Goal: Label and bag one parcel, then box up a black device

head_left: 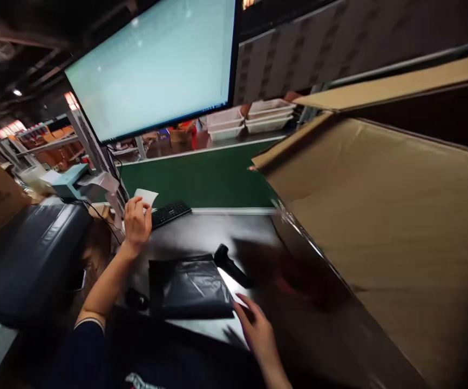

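At the near side of a dark, glossy table [201, 229], a black plastic bag [197, 286] lies flat between a person's two arms, placed, I would say, where either hand can reach it easily. Its thin skin is creased and catches the light in soft streaks, and it rests partly over a smooth white sheet [230, 282] that shows along its right and near edges. The right hand [253, 323] is half open at the bag's right edge, thumb and forefinger a little apart; from where I stand I cannot tell whether they grip the plastic or merely touch it, perhaps to steady it. Farther off to the left, the left hand [136, 221] is raised with its fingers curled toward the thumb, and it seems to pinch a small white slip of paper [148, 195], held up clear of the table. Just beyond the bag lies a black scanner [231, 265], its curved body probably left there to be handy for the right hand. A ridged keyboard [171, 213] sits at the far edge, against a flat green panel [201, 175], and a rounded mouse [136, 299] lies just left of the bag. On the right looms a big cardboard box [379, 216], matt brown, stiff-walled, its flaps folded outward, seemingly to leave its mouth free.
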The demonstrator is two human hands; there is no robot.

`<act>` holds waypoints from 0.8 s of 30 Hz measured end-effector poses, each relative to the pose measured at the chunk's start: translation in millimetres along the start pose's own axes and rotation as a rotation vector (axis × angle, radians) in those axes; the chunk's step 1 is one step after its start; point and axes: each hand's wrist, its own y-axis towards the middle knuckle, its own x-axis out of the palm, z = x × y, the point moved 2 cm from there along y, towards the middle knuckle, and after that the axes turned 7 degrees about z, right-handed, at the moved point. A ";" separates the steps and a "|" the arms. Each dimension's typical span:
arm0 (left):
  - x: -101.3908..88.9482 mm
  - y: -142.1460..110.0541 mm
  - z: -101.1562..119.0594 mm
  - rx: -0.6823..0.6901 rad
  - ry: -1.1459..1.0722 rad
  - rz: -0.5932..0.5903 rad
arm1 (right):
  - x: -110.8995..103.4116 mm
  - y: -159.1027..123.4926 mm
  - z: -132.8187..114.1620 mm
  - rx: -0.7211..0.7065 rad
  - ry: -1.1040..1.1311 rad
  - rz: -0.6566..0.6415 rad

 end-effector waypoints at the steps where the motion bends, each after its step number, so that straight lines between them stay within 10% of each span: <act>1: -1.4 -29.0 14.9 -0.051 -0.209 -0.041 | 14.2 -0.7 -11.7 0.072 0.098 -0.075; 6: 0.4 -174.9 33.1 -0.823 -0.927 -0.207 | 65.1 -14.0 -29.8 0.344 0.509 -0.393; 11: 28.0 -280.7 -2.2 -1.424 -1.003 -0.059 | 65.1 -29.0 7.2 0.423 0.369 -0.238; 17: 66.8 -313.0 -30.5 -1.540 -0.942 0.047 | 82.0 -8.6 25.9 0.339 0.160 -0.313; 24: 103.1 -322.9 -49.7 -1.415 -0.416 -0.222 | 107.7 29.0 40.3 -0.083 -0.672 -0.300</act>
